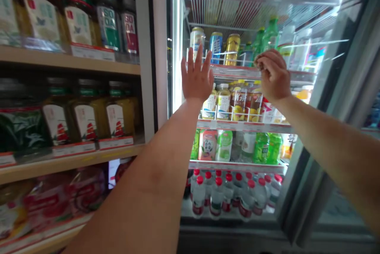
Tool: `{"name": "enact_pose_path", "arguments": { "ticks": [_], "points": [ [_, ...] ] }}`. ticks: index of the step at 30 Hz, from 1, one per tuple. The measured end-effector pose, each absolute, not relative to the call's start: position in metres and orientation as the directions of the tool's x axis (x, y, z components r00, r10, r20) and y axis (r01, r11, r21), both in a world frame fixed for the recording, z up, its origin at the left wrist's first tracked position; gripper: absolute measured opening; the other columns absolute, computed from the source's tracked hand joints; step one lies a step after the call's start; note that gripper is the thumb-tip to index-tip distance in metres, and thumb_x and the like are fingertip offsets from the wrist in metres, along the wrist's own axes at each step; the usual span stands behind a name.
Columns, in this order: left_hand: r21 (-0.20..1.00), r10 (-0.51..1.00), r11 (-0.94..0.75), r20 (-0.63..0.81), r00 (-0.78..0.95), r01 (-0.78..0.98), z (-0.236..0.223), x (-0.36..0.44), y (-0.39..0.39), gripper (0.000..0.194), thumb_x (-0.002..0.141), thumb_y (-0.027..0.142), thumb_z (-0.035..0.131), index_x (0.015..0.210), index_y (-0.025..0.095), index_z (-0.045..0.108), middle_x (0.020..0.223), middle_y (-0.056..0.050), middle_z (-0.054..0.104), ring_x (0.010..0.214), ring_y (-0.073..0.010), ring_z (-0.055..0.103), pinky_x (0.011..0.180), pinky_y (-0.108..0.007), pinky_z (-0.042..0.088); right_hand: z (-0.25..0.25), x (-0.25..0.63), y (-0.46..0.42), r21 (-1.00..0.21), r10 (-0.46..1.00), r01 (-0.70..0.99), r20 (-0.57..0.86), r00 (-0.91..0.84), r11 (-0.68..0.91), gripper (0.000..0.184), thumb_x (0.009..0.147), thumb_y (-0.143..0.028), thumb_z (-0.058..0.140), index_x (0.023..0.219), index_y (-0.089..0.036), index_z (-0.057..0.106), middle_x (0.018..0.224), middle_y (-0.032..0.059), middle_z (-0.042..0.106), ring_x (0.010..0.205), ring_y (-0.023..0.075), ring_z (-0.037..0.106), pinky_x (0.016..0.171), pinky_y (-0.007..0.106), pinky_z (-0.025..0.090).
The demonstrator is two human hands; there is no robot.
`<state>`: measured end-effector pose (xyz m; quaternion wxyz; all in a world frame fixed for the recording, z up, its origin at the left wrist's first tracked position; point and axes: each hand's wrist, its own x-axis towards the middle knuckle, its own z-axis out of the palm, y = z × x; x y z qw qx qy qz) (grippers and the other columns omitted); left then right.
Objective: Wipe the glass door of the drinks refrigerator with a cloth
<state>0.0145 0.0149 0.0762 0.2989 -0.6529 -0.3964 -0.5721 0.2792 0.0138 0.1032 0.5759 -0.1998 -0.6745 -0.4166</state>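
Note:
My left hand (pixel 197 76) is raised with its fingers spread, in front of the cooler shelf. Behind its fingertips stand a white can (pixel 197 37), a blue can (pixel 215 47) and a gold can (pixel 232 49). My right hand (pixel 274 74) is closed, fingers curled and pressed together, before the same shelf's front edge. Whatever it may hold is hidden by the fingers. Nearest it on the shelf are green bottles (pixel 270 34) and clear bottles (pixel 303 50).
Below are bottled drinks (pixel 223 101), cartons (pixel 225 145) and red-capped water bottles (pixel 218 196). A tall metal door frame (pixel 323 159) edges the cooler on the right. At left, wooden shelves (pixel 118 65) carry large bottles (pixel 84 117) and soda bottles (pixel 108 20).

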Motion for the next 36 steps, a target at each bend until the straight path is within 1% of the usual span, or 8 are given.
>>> {"name": "enact_pose_path", "arguments": {
  "ticks": [4, 10, 15, 20, 27, 31, 34, 36],
  "points": [
    [0.059, 0.16, -0.543, 0.986, 0.034, 0.838, 0.076, 0.014, 0.015, 0.067, 0.094, 0.037, 0.043, 0.161, 0.035, 0.039, 0.17, 0.016, 0.019, 0.162, -0.0155, -0.007, 0.135, -0.046, -0.009, 0.117, 0.266, 0.016, 0.204, -0.271, 0.798, 0.961, -0.053, 0.567, 0.029, 0.087, -0.009, 0.041, 0.092, -0.026, 0.065, 0.109, 0.008, 0.069, 0.116, 0.0216, 0.06, 0.117, 0.047, 0.046],
    [0.054, 0.168, -0.488, 0.985, 0.033, 0.871, 0.075, 0.015, 0.015, 0.064, 0.097, 0.037, 0.034, 0.161, 0.034, 0.038, 0.171, 0.015, 0.016, 0.159, -0.0086, -0.012, 0.132, -0.035, -0.014, 0.106, 0.242, 0.015, 0.461, -0.176, 0.647, 0.872, -0.456, 0.607, 0.032, 0.1, -0.016, 0.039, 0.111, -0.028, 0.067, 0.129, 0.0037, 0.067, 0.139, 0.0215, 0.052, 0.125, 0.048, 0.043],
    [0.041, 0.164, -0.458, 0.986, 0.039, 0.888, 0.074, 0.015, 0.014, 0.065, 0.096, 0.035, 0.038, 0.162, 0.033, 0.036, 0.172, 0.014, 0.013, 0.161, -0.0132, -0.008, 0.135, -0.04, -0.008, 0.119, 0.24, 0.02, 0.255, -0.22, 0.757, 0.964, -0.15, 0.602, 0.034, 0.091, -0.008, 0.043, 0.103, -0.028, 0.068, 0.119, 0.005, 0.069, 0.125, 0.0232, 0.058, 0.127, 0.051, 0.038],
    [0.0, 0.096, -0.444, 0.994, 0.048, 0.896, 0.074, 0.014, 0.017, 0.061, 0.101, 0.03, 0.04, 0.162, 0.028, 0.042, 0.172, 0.006, 0.022, 0.163, -0.0203, 0.005, 0.136, -0.046, -0.002, 0.106, 0.224, 0.018, 0.432, -0.188, 0.64, 0.89, -0.415, 0.636, 0.035, 0.1, -0.016, 0.038, 0.111, -0.028, 0.069, 0.128, 0.0031, 0.068, 0.14, 0.0236, 0.052, 0.126, 0.05, 0.042],
    [0.018, 0.113, -0.45, 0.993, 0.036, 0.893, 0.074, 0.015, 0.015, 0.062, 0.097, 0.034, 0.041, 0.16, 0.032, 0.04, 0.171, 0.01, 0.022, 0.163, -0.019, 0.004, 0.137, -0.047, 0.001, 0.121, 0.204, 0.023, 0.315, -0.215, 0.767, 0.949, -0.232, 0.559, 0.036, 0.091, -0.01, 0.041, 0.107, -0.025, 0.069, 0.123, 0.004, 0.068, 0.134, 0.0249, 0.057, 0.125, 0.054, 0.044],
    [0.014, 0.128, -0.448, 0.991, 0.049, 0.894, 0.074, 0.015, 0.016, 0.061, 0.102, 0.032, 0.033, 0.162, 0.026, 0.039, 0.172, 0.01, 0.018, 0.161, -0.0132, -0.01, 0.136, -0.043, -0.009, 0.117, 0.202, 0.017, 0.494, -0.187, 0.625, 0.851, -0.491, 0.604, 0.034, 0.095, -0.01, 0.04, 0.106, -0.026, 0.068, 0.126, 0.0034, 0.069, 0.138, 0.0235, 0.054, 0.123, 0.05, 0.046],
    [0.021, 0.137, -0.446, 0.99, 0.046, 0.895, 0.074, 0.015, 0.019, 0.062, 0.097, 0.037, 0.036, 0.158, 0.033, 0.034, 0.169, 0.02, 0.02, 0.153, -0.0019, -0.03, 0.138, -0.045, -0.009, 0.123, 0.208, 0.018, 0.376, -0.186, 0.71, 0.924, -0.334, 0.596, 0.035, 0.09, -0.006, 0.043, 0.103, -0.026, 0.068, 0.12, 0.0051, 0.07, 0.132, 0.0236, 0.057, 0.127, 0.05, 0.041],
    [0.024, 0.14, -0.445, 0.989, 0.043, 0.895, 0.075, 0.015, 0.02, 0.063, 0.097, 0.039, 0.037, 0.159, 0.033, 0.034, 0.169, 0.02, 0.021, 0.153, -0.0043, -0.031, 0.137, -0.043, -0.01, 0.126, 0.207, 0.019, 0.295, -0.209, 0.763, 0.955, -0.212, 0.575, 0.036, 0.087, -0.004, 0.043, 0.104, -0.025, 0.068, 0.121, 0.0058, 0.069, 0.132, 0.0239, 0.057, 0.128, 0.05, 0.039]
  ]
}}
